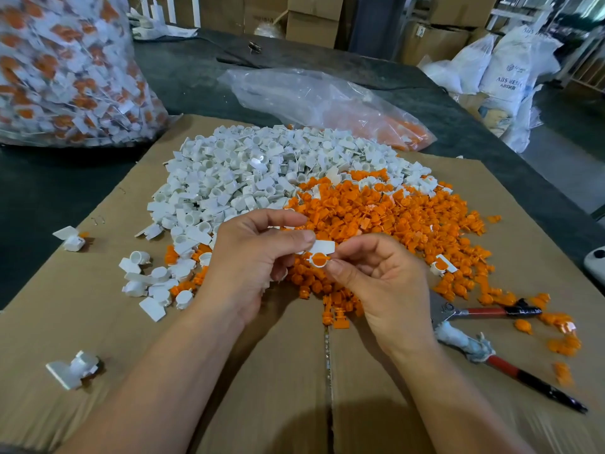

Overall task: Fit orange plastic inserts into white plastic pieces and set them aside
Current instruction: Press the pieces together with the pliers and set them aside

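My left hand (258, 257) pinches the flat tab of a white piece (324, 248) between thumb and forefinger. My right hand (376, 280) pinches its ring, where an orange insert (318, 259) sits. I judge this the seating step: next comes a firm press to snap it home, then setting it aside. The white pile (255, 172) lies at eleven o'clock of my hands, the orange pile (376, 217) at one. All rests on a cardboard sheet (98, 322) over a dark table (59, 191). Red-handled cutters (484, 312) lie at four o'clock, a bag of finished pieces (65, 67) at ten and a clear bag (311, 93) at twelve. Cartons (311, 24) and white sacks (510, 67) stand behind.
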Tool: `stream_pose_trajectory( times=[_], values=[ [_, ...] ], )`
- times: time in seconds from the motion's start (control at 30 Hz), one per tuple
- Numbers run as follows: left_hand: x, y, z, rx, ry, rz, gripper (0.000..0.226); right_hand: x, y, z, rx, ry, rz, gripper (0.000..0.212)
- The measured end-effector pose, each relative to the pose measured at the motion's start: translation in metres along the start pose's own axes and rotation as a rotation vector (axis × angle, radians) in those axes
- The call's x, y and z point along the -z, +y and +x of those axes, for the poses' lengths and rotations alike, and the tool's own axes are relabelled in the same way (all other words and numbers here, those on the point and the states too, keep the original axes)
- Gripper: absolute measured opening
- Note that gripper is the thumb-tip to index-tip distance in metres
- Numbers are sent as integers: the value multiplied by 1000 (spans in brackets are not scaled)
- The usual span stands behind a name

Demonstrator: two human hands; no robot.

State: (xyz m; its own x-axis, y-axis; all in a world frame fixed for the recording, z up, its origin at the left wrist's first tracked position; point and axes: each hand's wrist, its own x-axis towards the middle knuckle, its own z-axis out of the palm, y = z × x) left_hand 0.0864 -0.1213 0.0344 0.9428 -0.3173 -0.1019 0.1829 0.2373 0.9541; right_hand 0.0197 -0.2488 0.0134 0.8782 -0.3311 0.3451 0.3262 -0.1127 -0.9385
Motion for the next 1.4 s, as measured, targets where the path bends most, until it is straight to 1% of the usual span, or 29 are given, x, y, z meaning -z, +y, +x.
stream_pose_trajectory(
  times=[0.07,0.2,0.43,0.63,0.77,0.93,1.07,1.2,1.3,1.4],
  values=[
    [0,0,0,4,2,6,16,0,0,0,-3,3,13,34],
    [-1,0,1,9,5,7,16,1,-1,-1,-16,0,47,28],
    [-2,0,-1,-42,-8,-18,27,1,0,0,-40,15,64,35],
    [-2,1,-2,-55,4,-34,26,2,0,-1,-49,5,52,36],
    [-1,1,-2,-43,17,-28,19,2,0,-1,-52,9,44,35],
    [0,0,-1,-42,29,-31,18,2,1,-1,-55,22,34,36],
    [0,0,-2,-51,32,-21,18,1,1,-1,-20,8,18,37],
    [-1,-1,-2,-56,32,-8,18,-1,2,-3,20,-10,28,29],
    [-1,-2,-3,-70,30,-5,18,-4,2,-3,45,10,-62,31],
    [-1,-2,-3,-81,31,4,19,-5,1,-2,120,17,-144,27]
  ],
)
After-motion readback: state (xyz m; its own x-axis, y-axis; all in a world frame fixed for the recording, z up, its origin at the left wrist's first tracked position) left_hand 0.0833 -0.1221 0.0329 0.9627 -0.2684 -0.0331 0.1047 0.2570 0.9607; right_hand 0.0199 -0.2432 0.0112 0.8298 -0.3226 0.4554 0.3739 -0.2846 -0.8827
